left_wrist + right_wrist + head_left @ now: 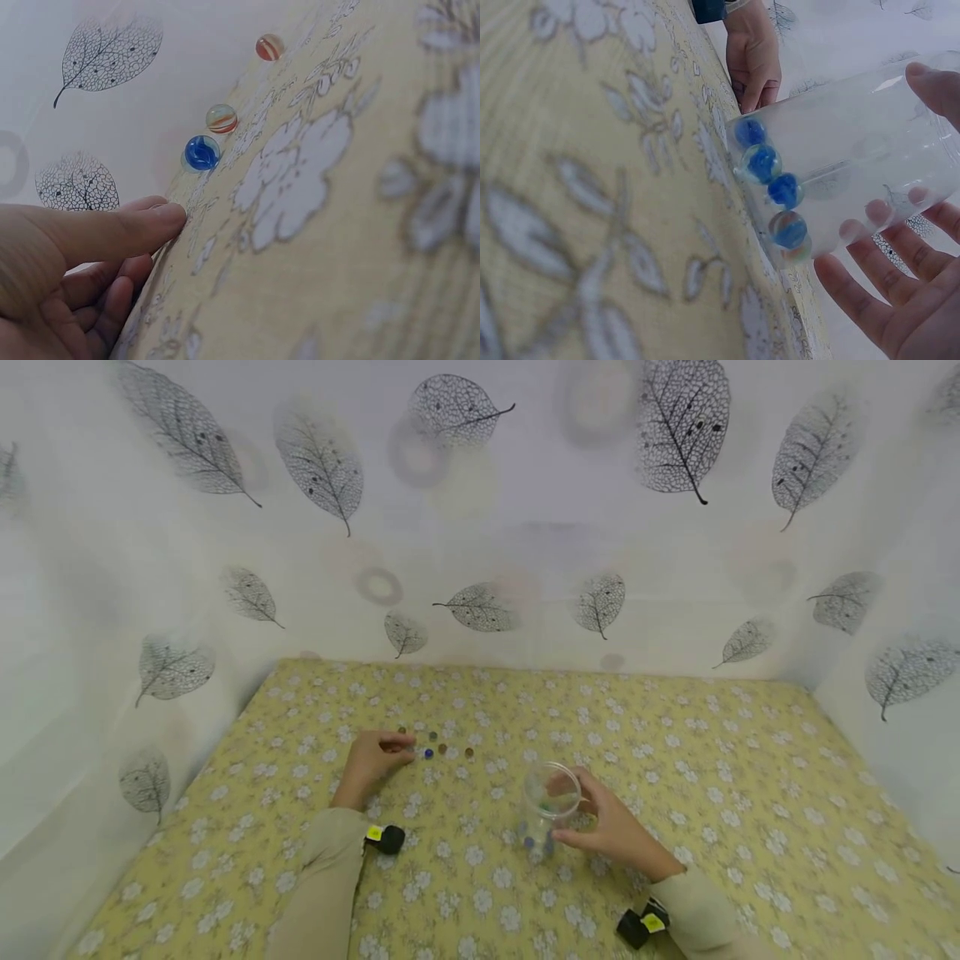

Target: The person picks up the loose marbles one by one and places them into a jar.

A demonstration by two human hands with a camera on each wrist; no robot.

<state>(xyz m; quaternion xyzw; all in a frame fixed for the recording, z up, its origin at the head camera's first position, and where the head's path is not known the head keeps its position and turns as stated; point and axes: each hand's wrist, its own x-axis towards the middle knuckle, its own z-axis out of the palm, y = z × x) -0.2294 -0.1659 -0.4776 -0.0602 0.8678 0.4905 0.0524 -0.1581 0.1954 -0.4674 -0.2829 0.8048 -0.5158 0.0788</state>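
Observation:
My left hand [372, 762] is low over the cloth, beside a few loose glass marbles. Thumb and forefinger reach toward them, and in the head view a small gap shows between their tips. Closest to those fingertips is a blue marble [201, 153], with a red-streaked clear marble [221, 119] just past it and an orange-striped one [270, 47] farther off. Around the side of a clear plastic jar [840, 142] my right hand [603, 818] curls its fingers and thumb. The jar stands upright, open at the top, with several blue and mixed-colour marbles [762, 163] at its bottom.
A yellow flowered cloth [450, 893] covers the table. Behind and at both sides hangs a white curtain with leaf prints [480, 607]. A dark green marble [432, 737] and a brown marble [402, 730] lie by the left fingers. Each wrist wears a black camera [390, 840].

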